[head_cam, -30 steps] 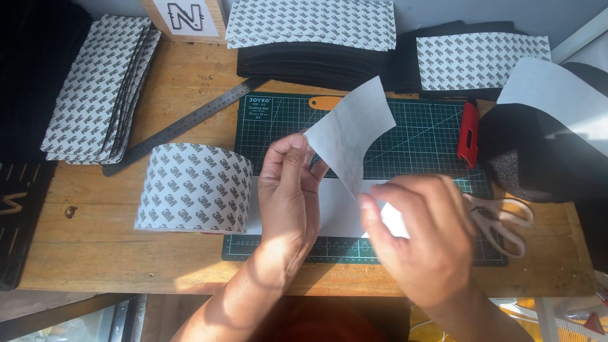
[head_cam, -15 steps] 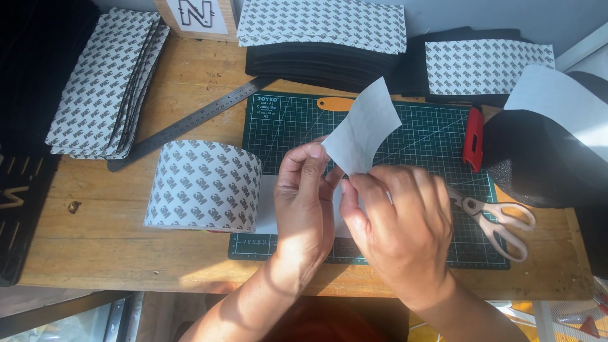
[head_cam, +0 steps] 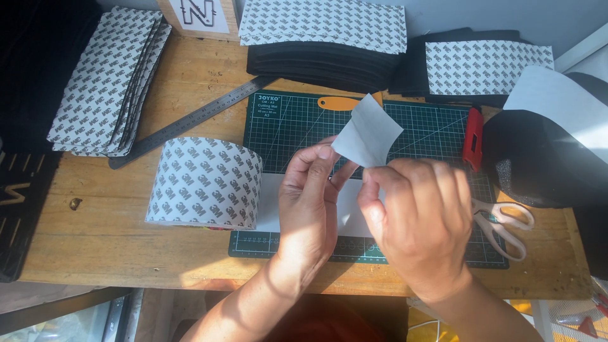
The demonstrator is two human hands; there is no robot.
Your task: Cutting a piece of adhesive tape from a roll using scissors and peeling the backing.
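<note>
My left hand (head_cam: 310, 193) and my right hand (head_cam: 421, 218) meet over the green cutting mat (head_cam: 297, 123), both pinching a white backing strip (head_cam: 367, 136) that curls up and away from the mat. Under the hands a flat white sheet (head_cam: 272, 202) runs out of a wide roll of patterned double-sided tape (head_cam: 202, 183), which lies on its side at the mat's left edge. What my fingertips pinch below the strip is hidden.
A steel ruler (head_cam: 190, 121) lies diagonally at the left. Stacks of patterned sheets (head_cam: 107, 82) and black foam (head_cam: 316, 60) line the back. A red utility knife (head_cam: 472, 139), an orange-handled tool (head_cam: 339, 102) and scissors (head_cam: 503, 225) lie on the mat's right side and top edge.
My right hand moved left and up to meet my left hand. The white strip now shows shorter above the fingers.
</note>
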